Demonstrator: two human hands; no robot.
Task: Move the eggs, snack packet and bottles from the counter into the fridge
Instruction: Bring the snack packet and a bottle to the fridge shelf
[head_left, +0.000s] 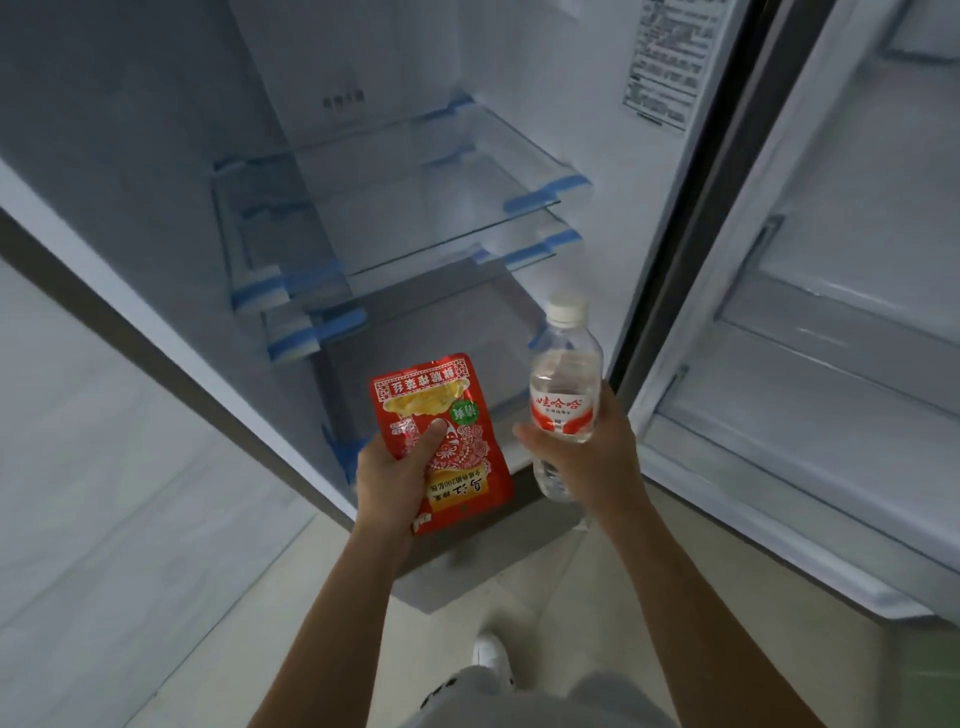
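The fridge (156, 171) stands open in front of me, its glass shelves (415, 208) bare. My left hand (389, 478) grips a red snack packet (457, 415), thumb across its front, just before the lowest compartment. My right hand (587, 452) holds a clear water bottle (563, 379) with a white cap and a red-and-white label, upright, a little to the right of the packet. Both items hang in the air at the fridge's lower opening. No eggs or counter are in view.
The fridge door (831, 364) is swung open on the right, with white door bins along its inner side. A grey drawer (431, 332) sits under the shelves. Pale tiled floor (104, 519) lies on the left; my shoe (491, 654) is below.
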